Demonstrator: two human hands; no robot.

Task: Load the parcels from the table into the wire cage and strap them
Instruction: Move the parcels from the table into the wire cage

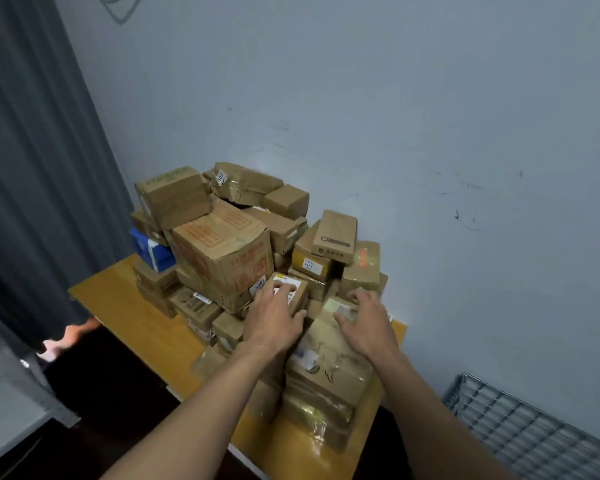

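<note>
Several brown cardboard parcels are heaped on a yellow wooden table [125, 299] against the wall. My left hand [274, 320] lies on top of a small parcel with a white label [293, 289], fingers curled over its top and thumb at its right side. My right hand [364, 320] rests with spread fingers on a taped parcel [329, 362] at the near right of the heap. A large box with red print [222, 251] sits in the middle. The wire cage [534, 424] shows only as a metal grid at the lower right.
A blue parcel [151, 251] sticks out at the left of the heap. A grey curtain [39, 168] hangs on the left, with a grey metal rack [7, 368] below it. The pale wall [395, 116] stands right behind the table. The floor is dark.
</note>
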